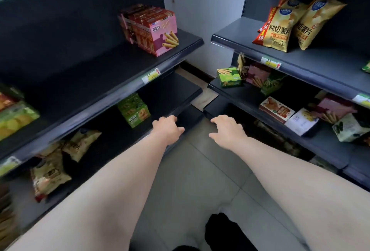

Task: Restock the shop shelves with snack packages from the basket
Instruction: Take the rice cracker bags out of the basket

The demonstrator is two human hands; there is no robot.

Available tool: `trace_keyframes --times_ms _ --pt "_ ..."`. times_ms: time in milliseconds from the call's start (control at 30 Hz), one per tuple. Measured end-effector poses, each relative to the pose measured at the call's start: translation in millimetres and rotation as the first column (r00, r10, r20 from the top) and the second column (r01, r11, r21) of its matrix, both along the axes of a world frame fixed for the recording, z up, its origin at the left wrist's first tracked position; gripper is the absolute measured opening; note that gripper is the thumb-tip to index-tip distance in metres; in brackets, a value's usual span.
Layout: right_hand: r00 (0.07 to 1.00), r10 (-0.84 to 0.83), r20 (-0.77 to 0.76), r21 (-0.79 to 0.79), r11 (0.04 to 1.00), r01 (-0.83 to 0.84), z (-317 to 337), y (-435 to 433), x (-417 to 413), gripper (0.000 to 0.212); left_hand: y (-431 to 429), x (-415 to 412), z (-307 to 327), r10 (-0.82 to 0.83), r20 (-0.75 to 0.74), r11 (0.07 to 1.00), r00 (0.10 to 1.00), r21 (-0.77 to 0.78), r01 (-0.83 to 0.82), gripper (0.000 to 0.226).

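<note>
Both my hands are out ahead of me, palms down, and neither holds anything. The left hand (167, 128) has its fingers loosely curled over with the thumb out to the side, and the right hand (228, 128) mirrors it, fingers drooping and relaxed. The left fingertips sit close to the front lip of a low board of the left shelf unit (80, 82); I cannot tell whether they touch it. Between and beneath the hands is the grey tiled floor (200, 170). Just beyond the left hand and a little to its left, a green box (134, 110) stands on its board. Further left and nearer me, one board down, the slumped chip bags (80, 144) lie tilted. High above the left hand, the pink wafer-roll boxes (152, 28) stand in a block at the end of their board, with a yellow price tag (151, 75) on the lip below. Right of the right hand, on the right shelf unit (320, 64), a red-and-white box (277, 109) and a white box (301, 121) lie flat side by side. Further off above that hand, a green wafer box (230, 77) sits at a board's corner. On the board above it, the upright chip bags (280, 26) lean together.
</note>
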State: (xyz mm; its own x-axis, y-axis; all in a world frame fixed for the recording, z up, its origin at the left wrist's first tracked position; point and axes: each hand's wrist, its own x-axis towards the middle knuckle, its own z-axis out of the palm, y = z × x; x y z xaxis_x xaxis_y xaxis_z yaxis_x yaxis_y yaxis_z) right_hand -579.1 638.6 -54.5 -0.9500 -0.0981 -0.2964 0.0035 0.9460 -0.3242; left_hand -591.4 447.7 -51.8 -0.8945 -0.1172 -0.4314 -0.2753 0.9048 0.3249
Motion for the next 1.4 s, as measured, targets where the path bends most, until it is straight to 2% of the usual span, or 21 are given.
trace_keyframes --times_ms 133,333,600,733,900,1133,1400 --pt "0.994 0.105 0.000 0.014 0.994 -0.105 2.4 -27.1 62.0 0.052 -23.3 79.7 2.7 0.043 0.032 0.998 0.999 -0.039 -0.042 0.055" --pt "0.954 0.295 -0.056 0.016 0.955 -0.295 17.3 -65.7 141.1 0.051 -60.0 194.4 14.4 0.242 -0.034 0.968 0.970 -0.053 -0.244 0.048" --pt "0.833 0.553 0.014 -0.006 0.833 -0.553 8.9 -104.7 292.3 0.051 -74.0 390.0 -3.5 0.449 0.048 0.891 0.892 -0.096 -0.443 0.052" --pt "0.759 0.650 0.034 0.022 0.759 -0.651 11.2 -134.9 344.4 0.050 -95.7 455.2 6.6 0.514 0.015 0.855 0.858 -0.097 -0.510 0.053" --pt "0.729 0.685 -0.006 0.008 0.729 -0.685 22.9 -183.9 378.8 0.053 -147.2 505.8 17.9 0.608 -0.037 0.788 0.793 -0.093 -0.609 0.054" --pt "0.769 0.639 0.032 -0.013 0.770 -0.638 14.3 -277.2 408.4 0.054 -237.6 547.8 6.3 0.675 -0.053 0.731 0.736 -0.084 -0.677 0.055" --pt "0.802 0.597 0.023 -0.034 0.802 -0.597 3.8 -382.5 421.5 0.054 -364.6 562.4 8.3 0.750 -0.124 0.644 0.650 -0.088 -0.760 0.038"
